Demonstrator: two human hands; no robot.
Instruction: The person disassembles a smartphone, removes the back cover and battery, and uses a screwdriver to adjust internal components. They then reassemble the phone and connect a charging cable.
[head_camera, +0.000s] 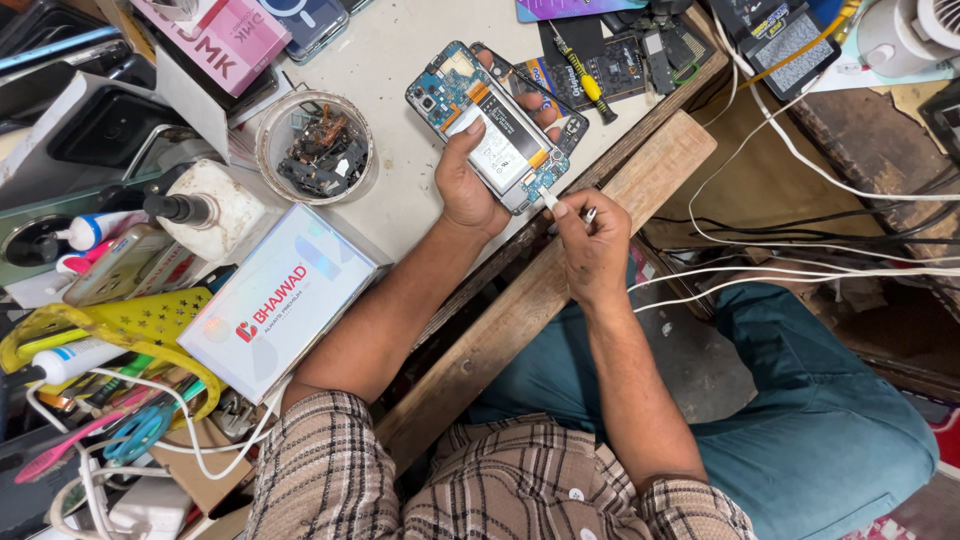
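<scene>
Your left hand (470, 185) grips the opened phone (490, 125) tilted above the desk (400, 50), exposing its bottom edge, where your right hand (597, 245) pinches a white cable plug (552, 201).

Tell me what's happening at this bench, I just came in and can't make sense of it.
A person holds an opened phone, back cover off and battery showing, in the left hand over the table. The right hand pinches a white cable plug at the phone's bottom edge. A small screwdriver lies beyond it.
</scene>
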